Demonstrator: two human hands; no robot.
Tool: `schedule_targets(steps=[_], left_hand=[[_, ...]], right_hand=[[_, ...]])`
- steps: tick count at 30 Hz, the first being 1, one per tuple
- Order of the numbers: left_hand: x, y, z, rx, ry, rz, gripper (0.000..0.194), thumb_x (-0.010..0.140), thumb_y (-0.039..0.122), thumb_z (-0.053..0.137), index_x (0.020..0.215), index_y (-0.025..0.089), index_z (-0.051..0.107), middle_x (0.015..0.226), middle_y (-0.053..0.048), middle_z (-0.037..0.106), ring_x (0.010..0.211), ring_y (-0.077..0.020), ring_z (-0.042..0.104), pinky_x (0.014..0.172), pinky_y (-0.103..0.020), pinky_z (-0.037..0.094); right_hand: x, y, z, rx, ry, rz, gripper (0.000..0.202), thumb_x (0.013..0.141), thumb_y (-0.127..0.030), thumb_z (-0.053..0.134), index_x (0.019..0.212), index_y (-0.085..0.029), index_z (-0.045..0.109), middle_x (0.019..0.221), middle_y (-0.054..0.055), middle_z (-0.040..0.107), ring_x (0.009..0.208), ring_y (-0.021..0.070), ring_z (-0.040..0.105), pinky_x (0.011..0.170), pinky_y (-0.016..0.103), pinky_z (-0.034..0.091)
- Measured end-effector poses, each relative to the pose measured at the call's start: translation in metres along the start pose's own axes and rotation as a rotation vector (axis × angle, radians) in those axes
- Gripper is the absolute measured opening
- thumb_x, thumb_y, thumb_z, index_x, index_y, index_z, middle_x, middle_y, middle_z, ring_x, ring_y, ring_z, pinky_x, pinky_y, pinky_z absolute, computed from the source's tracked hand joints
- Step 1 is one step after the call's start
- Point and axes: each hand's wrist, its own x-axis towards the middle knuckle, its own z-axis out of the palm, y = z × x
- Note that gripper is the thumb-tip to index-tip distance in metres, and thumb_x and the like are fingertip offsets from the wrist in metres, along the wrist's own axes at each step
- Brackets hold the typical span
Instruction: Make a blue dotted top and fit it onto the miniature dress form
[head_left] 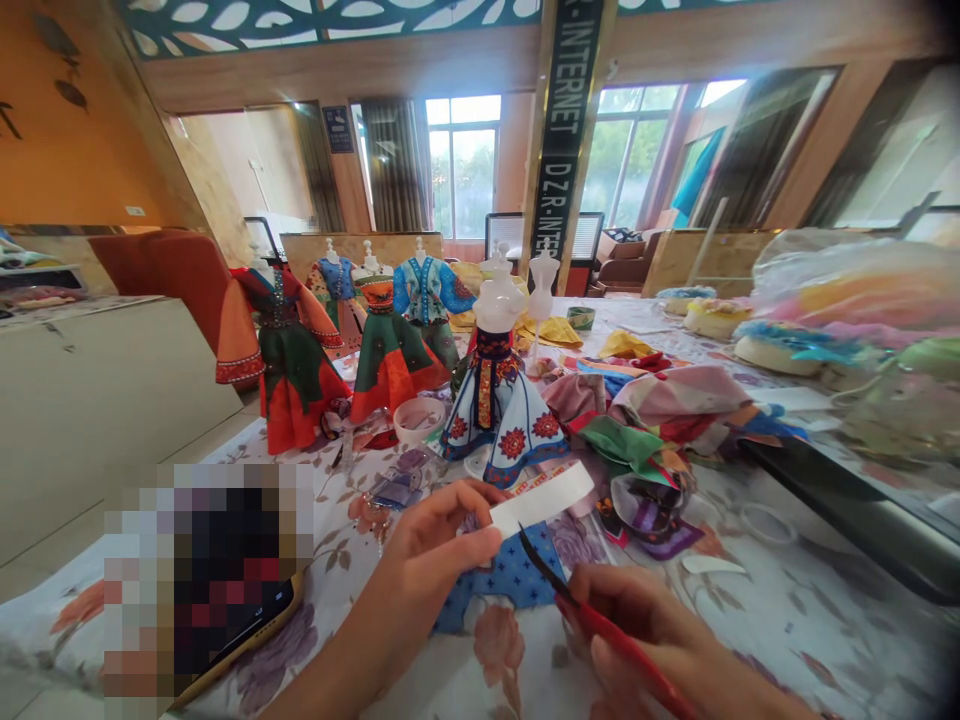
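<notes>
My left hand pinches the near end of a white strip between thumb and fingers. The strip curls at its far end, and a red-and-yellow pattern shows on its inner side. In my right hand is a pair of scissors with red handles and dark blades. The blade tips reach up to the strip's lower edge; whether they touch it I cannot tell. Below the strip, a blue patterned fabric piece lies on the table. Just beyond stands a small mannequin in a white, blue and red skirt.
Several dressed mannequins stand at the back left. A phone, partly pixelated, lies at the left on the flowered tablecloth. Fabric scraps are heaped at the right, beside a long black object. A small white bowl sits behind.
</notes>
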Motion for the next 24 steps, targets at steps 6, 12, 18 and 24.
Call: schedule_targets(steps=[6,12,18,24], left_hand=[[0.000,-0.001,0.002,-0.053,0.043,-0.017,0.011,0.068,0.020,0.068,0.063,0.018,0.059,0.094,-0.002,0.060,0.082,-0.0161,0.055,0.072,-0.026,0.040],[0.002,-0.009,0.001,-0.111,0.045,-0.047,0.008,0.071,0.018,0.065,0.066,0.018,0.059,0.094,-0.002,0.062,0.087,-0.0181,0.056,0.083,-0.030,0.039],[0.003,-0.007,0.001,-0.138,0.035,-0.054,0.007,0.072,0.015,0.062,0.067,0.018,0.058,0.095,-0.002,0.061,0.085,-0.0170,0.055,0.089,-0.033,0.038],[0.003,0.000,0.002,-0.173,0.059,-0.035,0.010,0.073,0.015,0.061,0.065,0.019,0.056,0.087,-0.001,0.060,0.092,-0.0187,0.055,0.088,-0.032,0.039]], right_hand=[[-0.001,0.005,-0.001,-0.022,-0.021,0.007,0.040,0.074,-0.057,0.063,0.090,-0.021,0.060,0.079,-0.001,0.050,0.070,0.0124,0.045,0.065,0.023,0.040],[-0.004,-0.004,-0.005,-0.054,-0.065,0.058,0.044,0.075,-0.062,0.058,0.101,-0.026,0.064,0.091,0.003,0.058,0.082,0.0175,0.052,0.072,0.027,0.046],[-0.007,-0.010,-0.008,-0.103,-0.077,0.091,0.051,0.072,-0.066,0.058,0.106,-0.027,0.064,0.098,0.005,0.060,0.091,0.0214,0.055,0.077,0.030,0.047],[-0.004,-0.001,-0.008,-0.044,-0.024,0.086,0.041,0.073,-0.061,0.060,0.087,-0.023,0.064,0.079,0.003,0.057,0.074,0.0168,0.054,0.064,0.026,0.046]])
